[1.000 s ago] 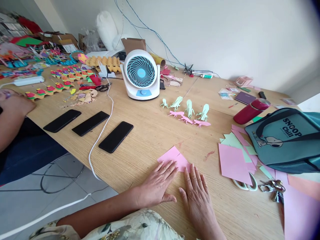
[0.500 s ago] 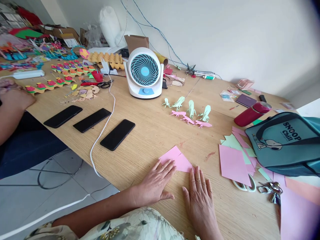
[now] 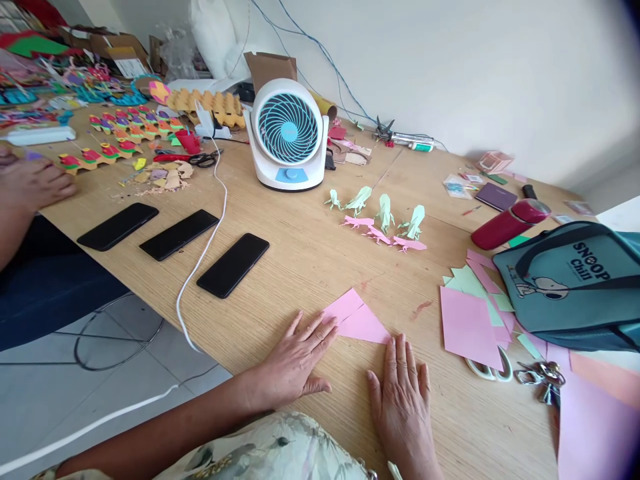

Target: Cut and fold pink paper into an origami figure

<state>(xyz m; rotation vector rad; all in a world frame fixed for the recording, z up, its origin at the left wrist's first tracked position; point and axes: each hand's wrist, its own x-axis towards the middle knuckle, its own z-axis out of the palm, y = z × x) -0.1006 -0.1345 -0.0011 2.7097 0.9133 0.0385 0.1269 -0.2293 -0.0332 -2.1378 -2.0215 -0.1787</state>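
A folded pink paper (image 3: 357, 320) lies flat on the wooden table (image 3: 310, 260) in front of me. My left hand (image 3: 295, 360) rests palm down with fingers spread, its fingertips touching the paper's left edge. My right hand (image 3: 403, 400) also lies flat and open on the table, fingertips just short of the paper's lower right corner. Neither hand holds anything.
Three black phones (image 3: 233, 264) and a white cable (image 3: 200, 267) lie to the left. A desk fan (image 3: 287, 137) stands behind, with folded paper figures (image 3: 383, 223). Pink and green sheets (image 3: 470, 320), scissors (image 3: 487, 370), keys (image 3: 543, 381), a red bottle (image 3: 505, 223) and a teal bag (image 3: 575, 287) are right. Another person's hand (image 3: 30, 187) is far left.
Both my hands slid back toward me, uncovering more of the pink paper. The view shifted slightly downward.
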